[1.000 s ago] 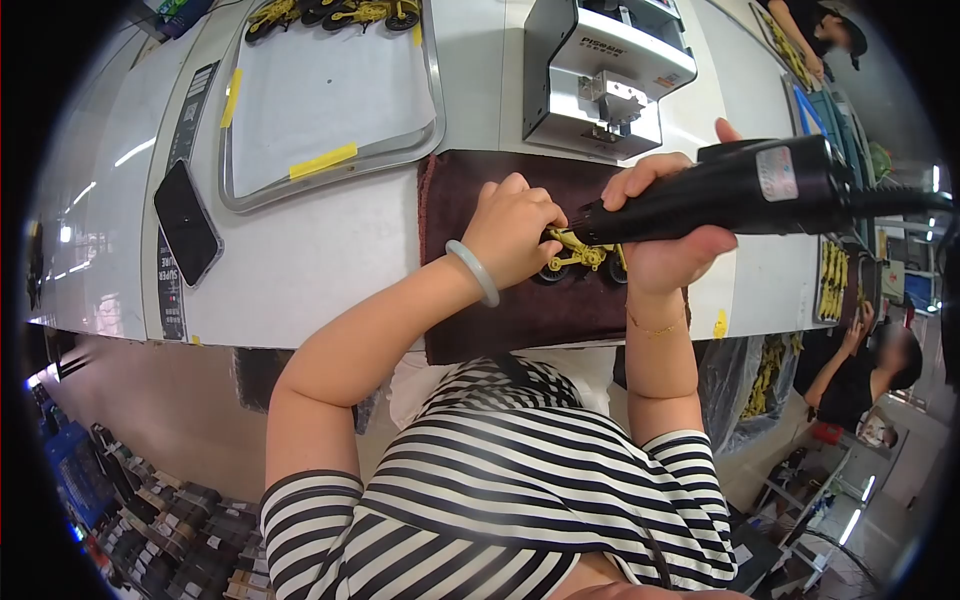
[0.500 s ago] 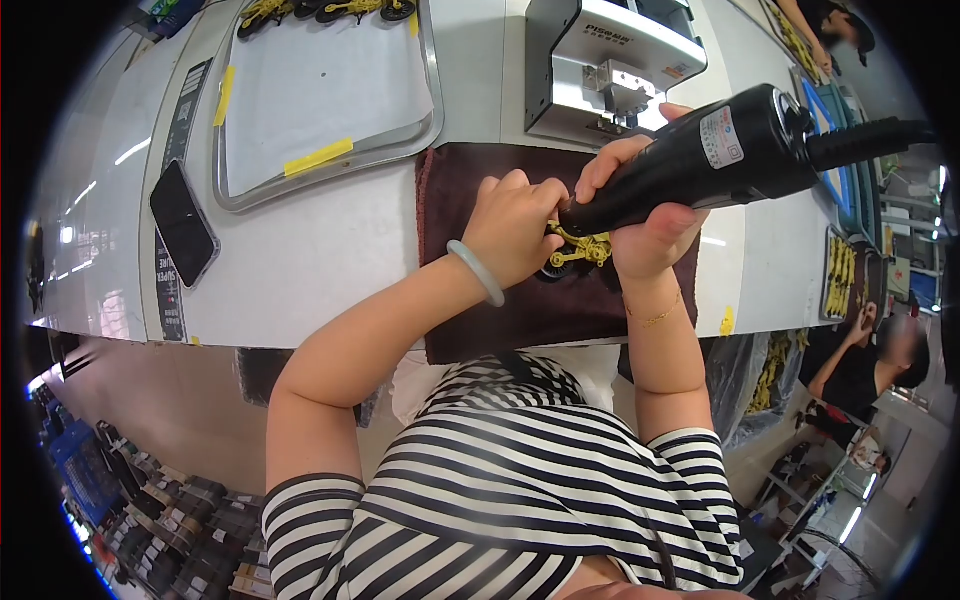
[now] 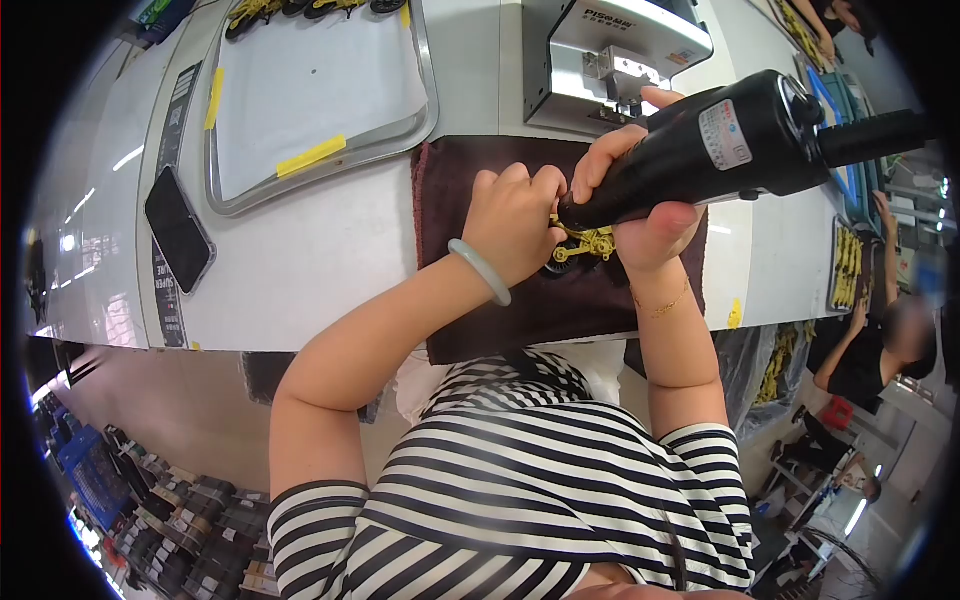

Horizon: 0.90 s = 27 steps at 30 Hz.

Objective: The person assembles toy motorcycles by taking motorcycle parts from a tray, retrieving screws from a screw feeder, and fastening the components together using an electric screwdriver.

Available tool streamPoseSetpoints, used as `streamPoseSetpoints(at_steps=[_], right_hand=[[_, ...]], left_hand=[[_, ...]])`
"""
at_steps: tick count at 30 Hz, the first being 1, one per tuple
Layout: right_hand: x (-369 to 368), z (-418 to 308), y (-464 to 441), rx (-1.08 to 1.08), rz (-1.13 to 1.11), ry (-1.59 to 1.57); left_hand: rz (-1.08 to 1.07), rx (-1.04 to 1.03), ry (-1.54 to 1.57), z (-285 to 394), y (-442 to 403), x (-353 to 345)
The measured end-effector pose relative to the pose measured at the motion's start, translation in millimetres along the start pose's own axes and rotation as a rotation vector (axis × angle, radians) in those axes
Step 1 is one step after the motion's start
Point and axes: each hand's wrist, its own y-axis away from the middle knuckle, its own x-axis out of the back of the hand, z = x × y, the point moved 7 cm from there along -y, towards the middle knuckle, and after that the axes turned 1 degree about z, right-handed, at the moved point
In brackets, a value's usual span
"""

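My right hand (image 3: 654, 240) is wrapped around a black electric screwdriver (image 3: 690, 160), which is tilted, its thick cable end toward the upper right. Its front end is over a small yellow toy motorcycle (image 3: 594, 243) with black wheels, lying on a dark maroon cloth (image 3: 500, 320). My left hand (image 3: 512, 220) is closed at the left side of the motorcycle, with its fingertips against it near the screwdriver's nose. The tool and both hands hide much of the motorcycle and the screwdriver's tip.
A metal tray (image 3: 432, 100) lined with white paper holds several yellow toy motorcycles at its far edge. Beyond the cloth stands a black-and-silver machine (image 3: 620, 50), a possible screw feeder. A phone (image 3: 180, 230) lies at left. Co-workers sit along the right.
My hands, the screwdriver and the motorcycle keep nearly the same arrangement. The view has shifted slightly. A co-worker at the right has raised an arm.
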Motion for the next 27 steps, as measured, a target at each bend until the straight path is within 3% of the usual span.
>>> streamPoseSetpoints(at_steps=[4, 15, 18, 21, 25, 27], right_hand=[[0.5, 5.4, 3.9, -0.227, 0.005, 0.151], [3.9, 1.2, 2.4, -0.112, -0.105, 0.056], [10.0, -48.7, 0.8, -0.023, 0.000, 0.002], [54.5, -88.6, 13.3, 0.162, 0.257, 0.071], [143.9, -80.7, 59.5, 0.094, 0.639, -0.018], [183.1, -58.4, 90.8, 0.007, 0.899, -0.148]], left_hand=[[-0.008, 0.003, -0.015, 0.6, -0.4, -0.7], [0.067, -0.088, -0.092, 9.6, 0.6, 2.0], [-0.042, -0.036, -0.026, 6.3, -1.1, -3.3], [-0.089, -0.067, 0.004, 5.9, -0.4, -3.8], [-0.118, -0.080, 0.048, 5.6, -3.1, -2.4], [-0.196, -0.200, 0.089, 13.9, -2.2, -3.6]])
